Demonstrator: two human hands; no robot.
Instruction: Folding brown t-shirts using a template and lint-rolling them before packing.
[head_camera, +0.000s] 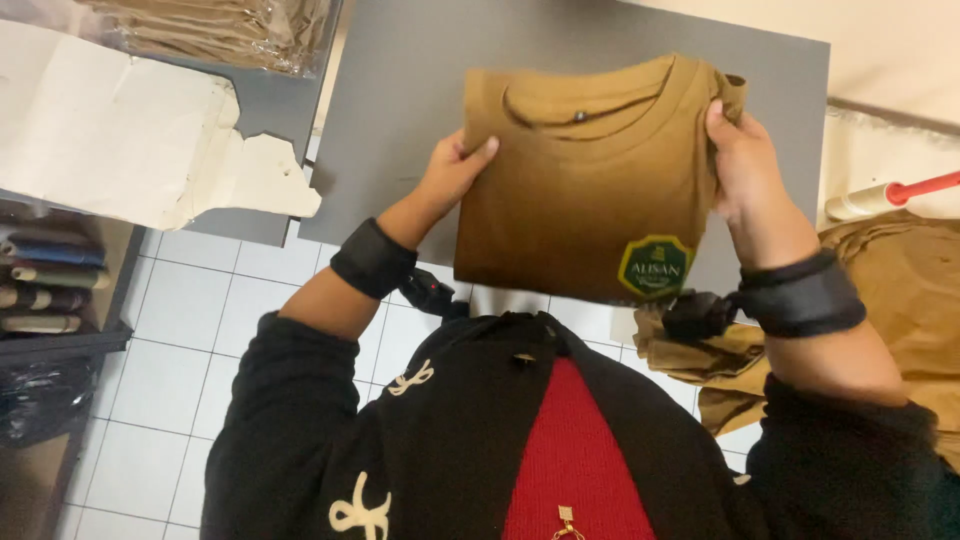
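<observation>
shirt (590, 190), brown, folded flat, held up over grey table (400, 120), collar away from the person, green badge low on its right. left hand (450, 175) pinches the left edge, thumb on front, fingers behind. right hand (742, 160) clamps the top right corner. more brown cloth (900, 290) heaped at right; white paper (120, 130) on the left table.

Just one head-worn view, looking steeply down from close above at the grey table (400, 100) and tiled floor (190, 330).
</observation>
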